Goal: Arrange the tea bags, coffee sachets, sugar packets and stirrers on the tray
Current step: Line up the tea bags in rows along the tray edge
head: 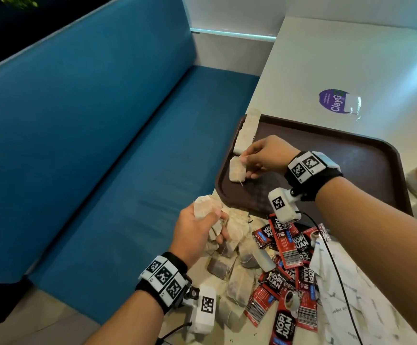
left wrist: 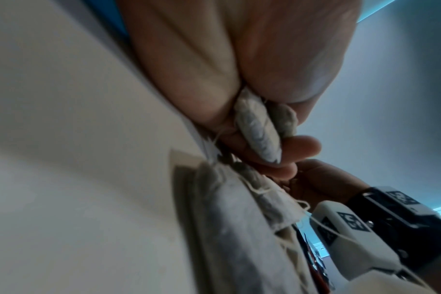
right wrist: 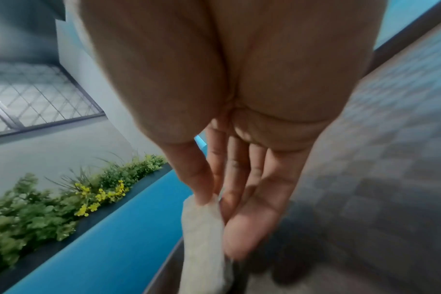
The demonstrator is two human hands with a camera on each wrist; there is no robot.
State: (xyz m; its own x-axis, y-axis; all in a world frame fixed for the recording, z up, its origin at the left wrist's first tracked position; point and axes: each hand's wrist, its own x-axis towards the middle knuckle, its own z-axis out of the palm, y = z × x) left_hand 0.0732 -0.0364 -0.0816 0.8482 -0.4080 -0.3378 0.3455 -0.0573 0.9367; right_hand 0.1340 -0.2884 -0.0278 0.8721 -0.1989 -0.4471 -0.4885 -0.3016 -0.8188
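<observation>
Head view: a single tea bag (head: 237, 169) is pinched in the right hand (head: 264, 156) and held low over the left edge of the brown tray (head: 366, 155), just below a row of tea bags (head: 247, 131) already lined along that edge. A crumpled bunch of tea bags (head: 206, 207) is gripped in the left hand (head: 197, 229) beside the tray's near corner. The tea-bag step is judged to be in hand; next, the bag is to be laid flat, in line with the row. Red glossy coffee sachets (head: 287, 245) are left heaped on the pale table (head: 326, 58).

Left wrist view: soft, papery bags with loose strings (left wrist: 257, 127) are seen clamped between curled fingers (left wrist: 300, 147).

Right wrist view: a fibrous, pillow-shaped bag (right wrist: 204, 238) is nipped by a fingertip (right wrist: 202, 191); the tray's woven-textured floor (right wrist: 390, 159) is blurred.
</observation>
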